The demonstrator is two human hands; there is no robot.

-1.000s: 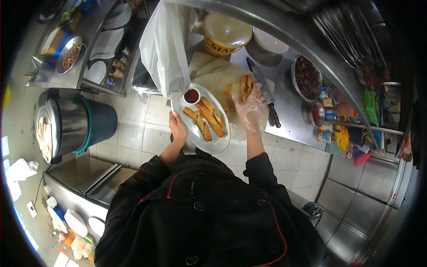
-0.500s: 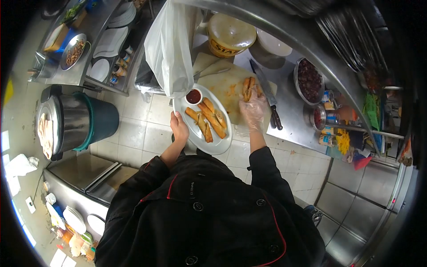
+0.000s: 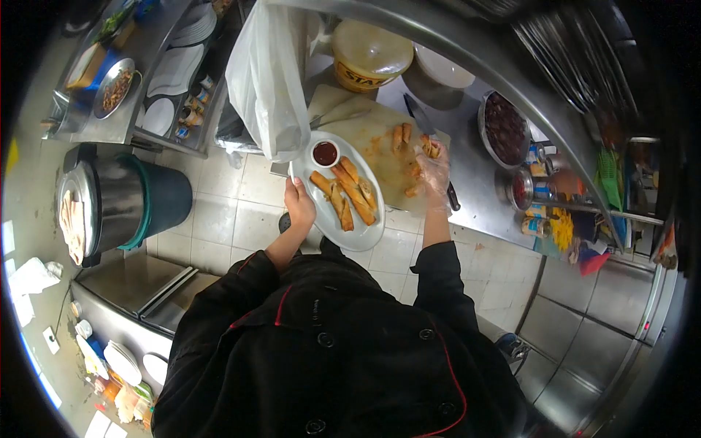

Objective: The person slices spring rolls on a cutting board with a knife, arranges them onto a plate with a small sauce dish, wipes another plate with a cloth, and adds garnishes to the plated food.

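An oval white plate [image 3: 321, 208] is gripped at its left edge by my left hand [image 3: 299, 206]. On it lie several fried rolls [image 3: 354, 191] and a small cup of red sauce [image 3: 325, 154]. Over the cutting board [image 3: 372, 150], my right hand [image 3: 434, 171], in a clear plastic glove, has its fingers closed round a cut roll piece [image 3: 431, 147]. More roll pieces [image 3: 402, 136] lie on the board left of that hand, and another piece [image 3: 413, 190] is by its wrist. A knife [image 3: 420, 117] lies partly hidden behind the hand.
A yellow-labelled bucket [image 3: 371, 58] and a white bowl [image 3: 444, 67] stand behind the board. To the right is a metal bowl of dark red food [image 3: 504, 131]. A white plastic bag [image 3: 266, 87] hangs beside the plate. A lidded bin [image 3: 117, 204] stands at the left.
My right hand has moved right, with a roll piece now in its fingers and the other pieces apart on the board. The plate has shifted slightly and tilted in my left hand.
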